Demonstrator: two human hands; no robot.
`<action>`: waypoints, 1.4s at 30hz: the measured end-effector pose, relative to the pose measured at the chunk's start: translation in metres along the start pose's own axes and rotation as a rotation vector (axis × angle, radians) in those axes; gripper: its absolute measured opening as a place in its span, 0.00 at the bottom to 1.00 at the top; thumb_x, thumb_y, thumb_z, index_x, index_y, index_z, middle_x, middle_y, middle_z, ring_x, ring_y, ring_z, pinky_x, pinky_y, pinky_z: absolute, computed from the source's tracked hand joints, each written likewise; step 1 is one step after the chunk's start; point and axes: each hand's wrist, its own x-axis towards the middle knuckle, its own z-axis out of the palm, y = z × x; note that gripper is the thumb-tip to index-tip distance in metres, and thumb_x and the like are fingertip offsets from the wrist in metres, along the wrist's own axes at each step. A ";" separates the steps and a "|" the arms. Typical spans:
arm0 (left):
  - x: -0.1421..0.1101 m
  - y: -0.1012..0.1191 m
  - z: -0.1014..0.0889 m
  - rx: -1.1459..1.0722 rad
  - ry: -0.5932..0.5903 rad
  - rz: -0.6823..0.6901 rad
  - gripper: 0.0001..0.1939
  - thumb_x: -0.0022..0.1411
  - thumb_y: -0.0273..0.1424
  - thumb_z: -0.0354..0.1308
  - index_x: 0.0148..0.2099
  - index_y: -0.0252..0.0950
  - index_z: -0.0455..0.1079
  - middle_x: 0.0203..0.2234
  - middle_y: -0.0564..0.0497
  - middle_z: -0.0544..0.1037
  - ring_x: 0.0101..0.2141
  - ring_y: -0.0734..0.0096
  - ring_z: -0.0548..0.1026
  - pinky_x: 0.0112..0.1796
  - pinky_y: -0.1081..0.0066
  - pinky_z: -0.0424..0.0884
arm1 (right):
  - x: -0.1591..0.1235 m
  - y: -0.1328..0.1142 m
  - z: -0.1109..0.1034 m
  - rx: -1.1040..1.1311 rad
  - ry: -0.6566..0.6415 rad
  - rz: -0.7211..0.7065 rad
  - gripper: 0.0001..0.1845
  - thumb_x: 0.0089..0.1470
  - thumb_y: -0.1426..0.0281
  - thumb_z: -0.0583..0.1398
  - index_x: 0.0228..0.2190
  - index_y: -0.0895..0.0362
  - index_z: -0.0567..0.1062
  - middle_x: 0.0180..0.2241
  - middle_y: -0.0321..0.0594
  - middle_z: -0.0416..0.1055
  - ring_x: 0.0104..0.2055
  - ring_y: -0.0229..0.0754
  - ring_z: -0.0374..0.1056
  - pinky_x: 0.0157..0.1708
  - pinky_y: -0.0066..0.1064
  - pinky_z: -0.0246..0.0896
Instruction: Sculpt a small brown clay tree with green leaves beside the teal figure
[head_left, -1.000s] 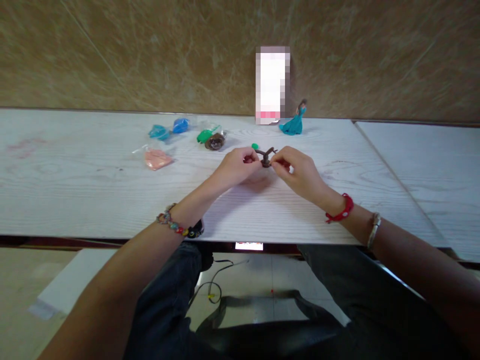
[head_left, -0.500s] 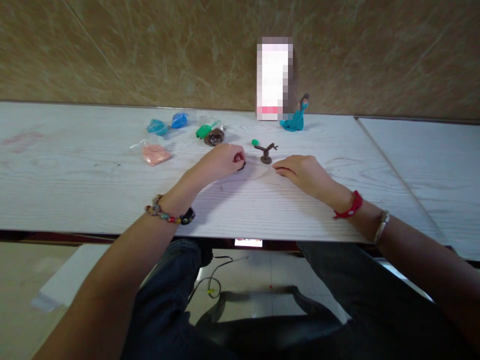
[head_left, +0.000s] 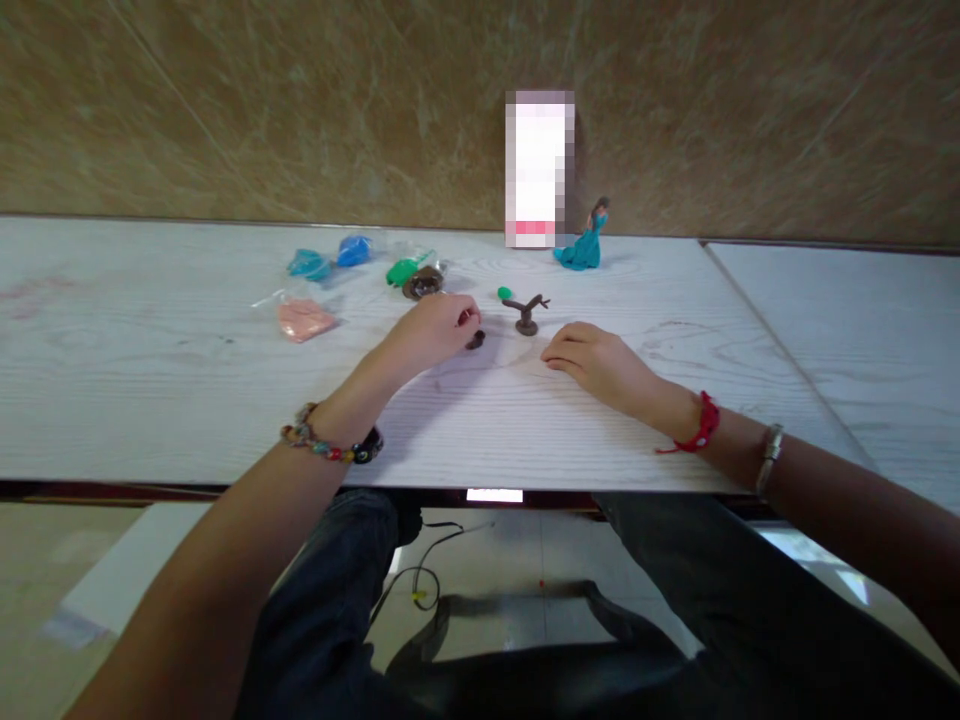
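Note:
My left hand [head_left: 444,325] is over the table with its fingers curled in a pinch. A small dark brown lump of modelling clay [head_left: 475,341] shows right at its fingertips, low against the table. My right hand [head_left: 589,360] rests on the table to the right, thumb and fingers pressed together; whatever may be between them is hidden. Between and just beyond the hands stands a small brown clay tree [head_left: 527,322] with a round base and forked branches. A green clay ball [head_left: 504,293] lies behind its left branch.
Left of the tree lie bags of brown clay [head_left: 424,283], green clay [head_left: 402,271], blue clay [head_left: 353,250], teal clay [head_left: 309,265] and peach clay [head_left: 305,320]. A phone-like blurred panel [head_left: 536,170] leans on the wall beside a teal-dressed figurine [head_left: 583,248]. The table's front edge [head_left: 420,488] is near my legs.
The view has tilted slightly. My left fingers have shifted a little over the brown lump, which now shows more fully below them. My right hand has drawn slightly away from the tree's base.

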 end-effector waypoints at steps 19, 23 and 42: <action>0.002 -0.008 0.007 -0.027 0.020 -0.062 0.15 0.56 0.36 0.46 0.36 0.33 0.70 0.26 0.48 0.75 0.27 0.70 0.70 0.27 0.73 0.61 | -0.034 0.002 -0.011 -0.055 -0.106 -0.046 0.19 0.57 0.66 0.48 0.48 0.57 0.67 0.51 0.45 0.65 0.51 0.47 0.58 0.46 0.42 0.53; 0.001 -0.008 0.007 -0.021 0.020 -0.049 0.14 0.56 0.36 0.47 0.36 0.33 0.70 0.26 0.48 0.75 0.27 0.70 0.70 0.26 0.74 0.61 | -0.042 0.005 -0.012 -0.040 -0.065 -0.011 0.17 0.57 0.68 0.50 0.46 0.55 0.69 0.49 0.44 0.67 0.51 0.46 0.59 0.47 0.41 0.53; 0.005 -0.013 0.013 -0.115 0.043 -0.049 0.12 0.56 0.34 0.48 0.36 0.34 0.68 0.26 0.48 0.75 0.26 0.71 0.70 0.26 0.73 0.60 | -0.006 0.018 -0.010 0.076 -0.043 -0.090 0.12 0.55 0.71 0.52 0.31 0.58 0.76 0.31 0.43 0.70 0.35 0.40 0.65 0.37 0.32 0.61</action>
